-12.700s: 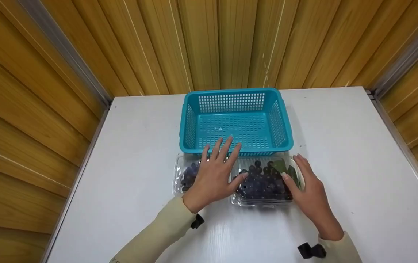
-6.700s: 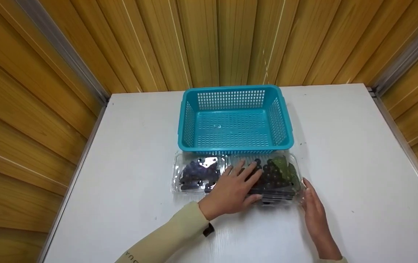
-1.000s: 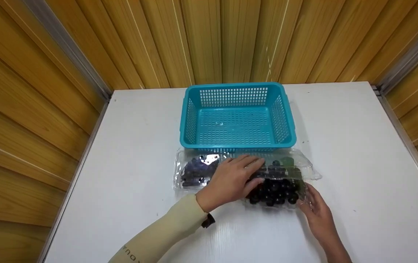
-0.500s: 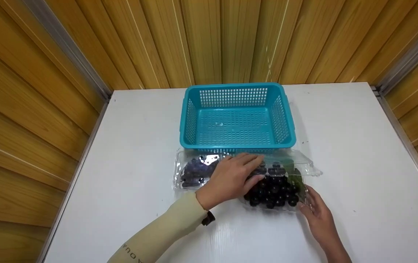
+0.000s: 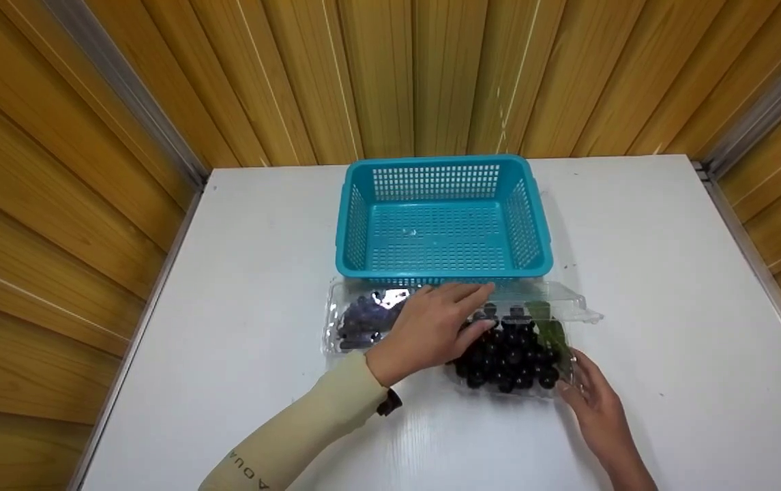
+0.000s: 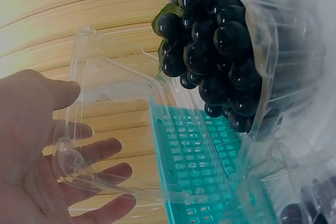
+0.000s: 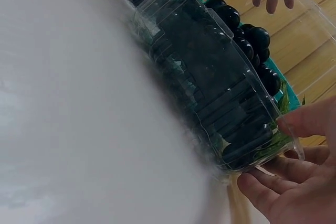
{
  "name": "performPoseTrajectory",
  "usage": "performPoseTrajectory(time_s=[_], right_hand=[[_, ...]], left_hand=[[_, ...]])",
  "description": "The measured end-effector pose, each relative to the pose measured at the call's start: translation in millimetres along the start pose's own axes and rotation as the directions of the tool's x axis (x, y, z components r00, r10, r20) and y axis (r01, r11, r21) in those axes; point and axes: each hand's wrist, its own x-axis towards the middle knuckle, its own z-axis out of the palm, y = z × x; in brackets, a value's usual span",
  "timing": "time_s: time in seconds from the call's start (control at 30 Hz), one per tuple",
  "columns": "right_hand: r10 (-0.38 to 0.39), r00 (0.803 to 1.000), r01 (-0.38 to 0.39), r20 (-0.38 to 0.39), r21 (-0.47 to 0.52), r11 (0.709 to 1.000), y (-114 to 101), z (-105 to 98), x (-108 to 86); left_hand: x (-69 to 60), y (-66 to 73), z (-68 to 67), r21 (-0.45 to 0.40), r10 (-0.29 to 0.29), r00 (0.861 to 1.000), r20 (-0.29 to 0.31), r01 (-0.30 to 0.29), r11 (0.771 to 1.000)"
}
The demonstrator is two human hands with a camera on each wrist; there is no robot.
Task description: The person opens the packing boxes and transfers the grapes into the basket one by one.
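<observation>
The left grip [image 5: 431,329], loosely spread, touches the tilted-up lid [image 5: 554,293] of a clear box [image 7: 205,66] of dark grapes [image 5: 509,361]. The right grip [image 5: 598,412] pinches that box's right end on the desk [image 5: 247,307], just in front of the teal basket [image 5: 445,273]

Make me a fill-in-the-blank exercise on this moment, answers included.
The left grip is at the raised ____ of the open box.
In the head view, the closed box lies to the ____ of the open one.
The leaves beside the dark grapes are coloured ____.
The grip holding the open box's side is the ____ one.

Missing words: lid; left; green; right.
</observation>
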Motion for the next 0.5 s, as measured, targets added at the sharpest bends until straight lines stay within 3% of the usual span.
performPoseTrajectory(time_s=[0.23,0.5], right_hand=[[-0.017,1.0,0.017,-0.001,0.026,1.0,0.8,0.2,-2.1],[0.091,0.995,-0.089,0.04,-0.046,0.995,-4.1,-3.9,-2.0]], left_hand=[[4.6,-0.9,-1.8,-0.001,-0.012,1.0,0.012,0.012,1.0],[9.0,-2.5,-3.0,0.011,-0.004,1.0,0.002,0.004,1.0]])
